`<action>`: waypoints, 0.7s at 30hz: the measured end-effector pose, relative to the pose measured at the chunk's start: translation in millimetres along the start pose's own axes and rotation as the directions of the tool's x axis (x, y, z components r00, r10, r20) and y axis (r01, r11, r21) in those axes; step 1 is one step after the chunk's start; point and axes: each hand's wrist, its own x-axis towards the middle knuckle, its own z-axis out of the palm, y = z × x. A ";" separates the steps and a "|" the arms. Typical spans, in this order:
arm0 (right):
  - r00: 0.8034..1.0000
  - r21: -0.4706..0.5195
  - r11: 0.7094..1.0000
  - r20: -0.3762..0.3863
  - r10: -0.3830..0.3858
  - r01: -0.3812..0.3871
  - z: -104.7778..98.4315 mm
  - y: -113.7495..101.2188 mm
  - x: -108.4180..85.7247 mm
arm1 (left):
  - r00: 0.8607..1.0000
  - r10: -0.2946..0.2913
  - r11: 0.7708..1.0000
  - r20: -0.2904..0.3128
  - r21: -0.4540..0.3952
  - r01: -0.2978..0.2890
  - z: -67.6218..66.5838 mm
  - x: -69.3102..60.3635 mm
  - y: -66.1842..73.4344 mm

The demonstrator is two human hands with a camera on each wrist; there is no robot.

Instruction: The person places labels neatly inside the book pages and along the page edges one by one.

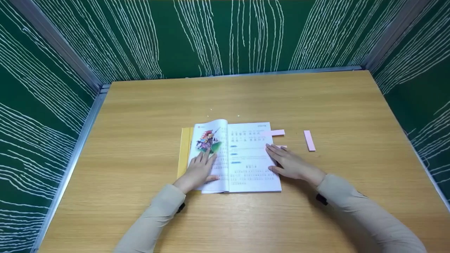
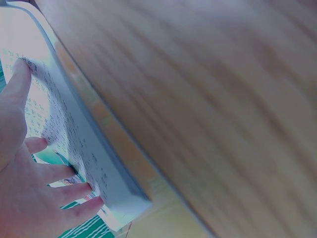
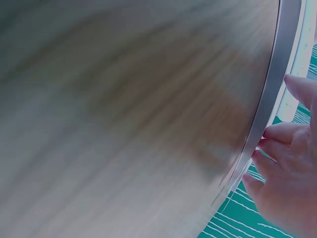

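Note:
An open book [image 1: 251,158] with printed pages lies on the table, its yellow cover [image 1: 183,149] showing at the left. My left hand [image 1: 198,170] rests on the left page with its fingers spread, just below and over a colourful picture [image 1: 207,138]. In the left wrist view, the left hand's fingertips [image 2: 90,186] touch the printed page [image 2: 59,106]. My right hand [image 1: 293,164] touches the right page's outer edge, fingers extended. The right wrist view shows that hand [image 3: 292,163] at the book's edge [image 3: 267,84]. Two pink strips stick out beside it; the upper strip [image 1: 278,132] is plainer.
A loose pink strip [image 1: 309,141] lies on the wooden table [image 1: 147,116] to the right of the book. Small white specks [image 1: 211,109] dot the tabletop behind the book. Green panels [image 1: 168,35] with white lines stand around the table's back and sides.

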 end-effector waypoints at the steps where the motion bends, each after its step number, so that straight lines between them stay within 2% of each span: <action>1: 1.000 -0.002 1.000 0.002 0.002 -0.002 0.1 -0.5 0.9 | 1.000 0.000 1.000 -0.001 0.001 0.000 0.1 0.2 -0.1; 21: 1.000 0.004 1.000 -0.006 0.005 -0.005 1.0 -6.2 10.7 | 1.000 0.010 1.000 -0.008 0.009 -0.009 0.1 0.7 -0.4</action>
